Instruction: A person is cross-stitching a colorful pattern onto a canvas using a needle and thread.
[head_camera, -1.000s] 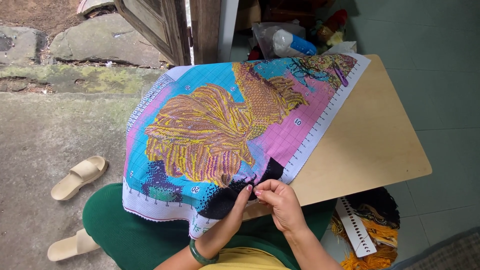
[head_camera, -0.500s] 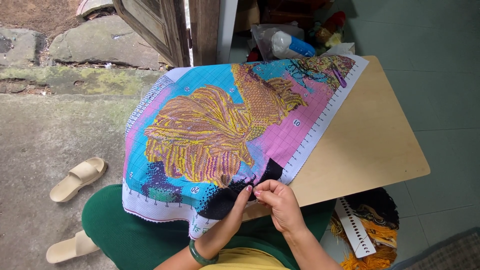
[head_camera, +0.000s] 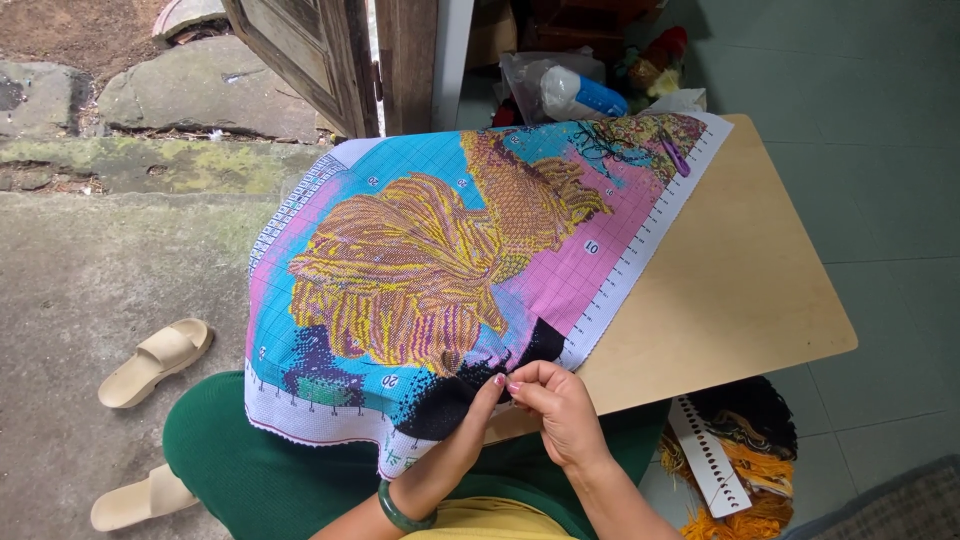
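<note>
A large cross-stitch cloth (head_camera: 440, 250) with a golden fish on blue and pink lies over my lap and a wooden board (head_camera: 730, 290). My left hand (head_camera: 478, 412) comes up from beneath the cloth's near edge, fingertips pinching the black stitched patch (head_camera: 450, 395). My right hand (head_camera: 562, 410) is closed just beside it, thumb and forefinger pinched together at the cloth's edge; whatever it grips is too small to see. A green bangle (head_camera: 400, 510) is on my left wrist.
Two beige sandals (head_camera: 155, 362) lie on the concrete floor at left. A thread organiser with yellow, orange and black skeins (head_camera: 730, 465) sits on the floor at right. A plastic bag with a bottle (head_camera: 570, 90) and a wooden door (head_camera: 330, 60) are beyond the board.
</note>
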